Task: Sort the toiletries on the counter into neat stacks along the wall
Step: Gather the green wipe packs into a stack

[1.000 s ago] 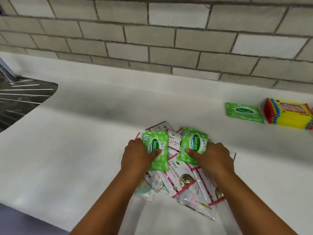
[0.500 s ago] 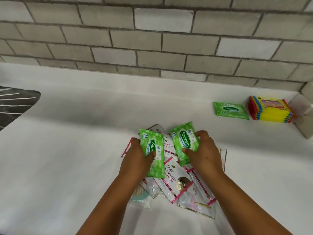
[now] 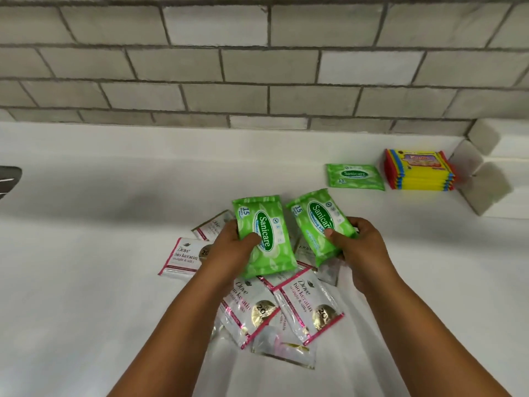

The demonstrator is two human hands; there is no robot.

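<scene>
While both hands grip wipes packs, counter open leftward — sink edge, perhaps.

In the middle of the frame I see my left hand holding one wipes pack and my right hand another, both above the sachet pile on the bench. At upper right, a third wipes pack lies left of a packet stack, near the wall.
</scene>
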